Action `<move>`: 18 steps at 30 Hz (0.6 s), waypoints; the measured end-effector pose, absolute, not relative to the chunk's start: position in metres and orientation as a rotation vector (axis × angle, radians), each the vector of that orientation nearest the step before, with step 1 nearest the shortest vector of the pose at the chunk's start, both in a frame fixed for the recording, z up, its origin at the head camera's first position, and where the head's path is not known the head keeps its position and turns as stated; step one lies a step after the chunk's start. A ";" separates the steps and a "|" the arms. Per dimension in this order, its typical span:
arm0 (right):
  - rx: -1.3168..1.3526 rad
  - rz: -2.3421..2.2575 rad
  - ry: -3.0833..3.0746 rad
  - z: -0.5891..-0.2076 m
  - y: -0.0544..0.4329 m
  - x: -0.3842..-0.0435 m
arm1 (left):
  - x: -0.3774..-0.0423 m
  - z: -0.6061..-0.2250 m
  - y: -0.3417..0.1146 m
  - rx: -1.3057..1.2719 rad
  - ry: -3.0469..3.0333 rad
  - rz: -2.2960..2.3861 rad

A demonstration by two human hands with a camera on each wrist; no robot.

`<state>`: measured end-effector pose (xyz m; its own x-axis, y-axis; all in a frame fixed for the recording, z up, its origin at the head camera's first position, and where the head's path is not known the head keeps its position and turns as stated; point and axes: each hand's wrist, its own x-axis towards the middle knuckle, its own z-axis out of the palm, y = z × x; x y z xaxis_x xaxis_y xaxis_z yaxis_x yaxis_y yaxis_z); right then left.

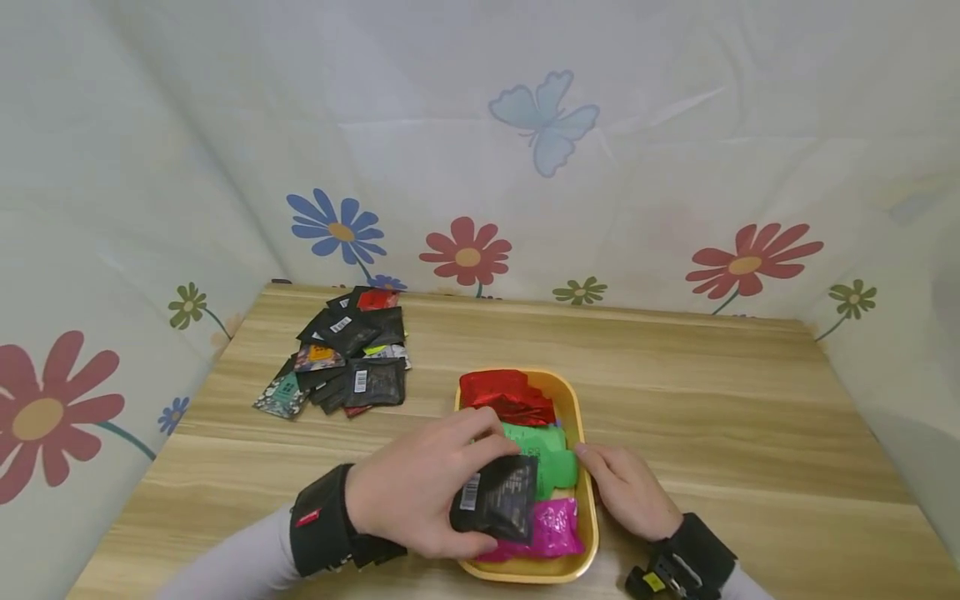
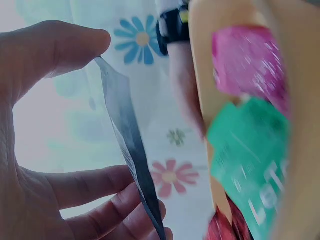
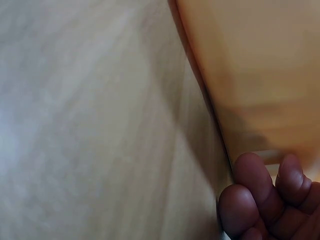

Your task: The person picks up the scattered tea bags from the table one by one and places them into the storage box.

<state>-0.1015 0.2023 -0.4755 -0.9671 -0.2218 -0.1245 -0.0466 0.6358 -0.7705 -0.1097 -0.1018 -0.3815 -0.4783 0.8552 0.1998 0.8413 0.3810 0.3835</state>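
My left hand point(image 1: 431, 475) grips a flat black packet point(image 1: 495, 497) with a white barcode label, over a yellow tray point(image 1: 588, 533). In the left wrist view the packet point(image 2: 125, 125) stands edge-on between thumb and fingers. Inside the tray lie a red foil packet point(image 1: 502, 396), green packets point(image 1: 543, 454) and a shiny magenta packet point(image 1: 551, 533). At the tray's right side, my right hand point(image 1: 633, 492) holds the rim. In the right wrist view its fingertips point(image 3: 250, 172) are curled against the outer wall.
A loose pile of packets point(image 1: 348, 333), mostly black with some patterned ones, lies at the table's back left. Behind the wooden table point(image 1: 712, 400) hangs a pale cloth point(image 1: 637, 192) printed with flowers and a butterfly.
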 end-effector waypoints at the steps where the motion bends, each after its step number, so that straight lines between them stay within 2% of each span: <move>1: -0.217 -1.236 2.649 -0.476 0.202 -0.102 | -0.108 -0.381 -0.098 1.610 2.578 0.669; 5: -0.224 -1.231 2.651 -0.476 0.202 -0.103 | -0.104 -0.384 -0.088 1.672 2.533 0.590; 9: -0.244 -1.231 2.652 -0.476 0.201 -0.103 | -0.110 -0.387 -0.092 1.630 2.517 0.598; 18: -0.231 -1.245 2.660 -0.477 0.201 -0.101 | -0.173 -0.386 -0.144 1.283 2.885 0.550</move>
<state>-0.1014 0.2007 -0.4768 -0.9688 -0.2221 -0.1100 -0.0579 0.6342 -0.7710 -0.1735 -0.1438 -0.3861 -0.6779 0.7089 0.1946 0.7308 0.6210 0.2833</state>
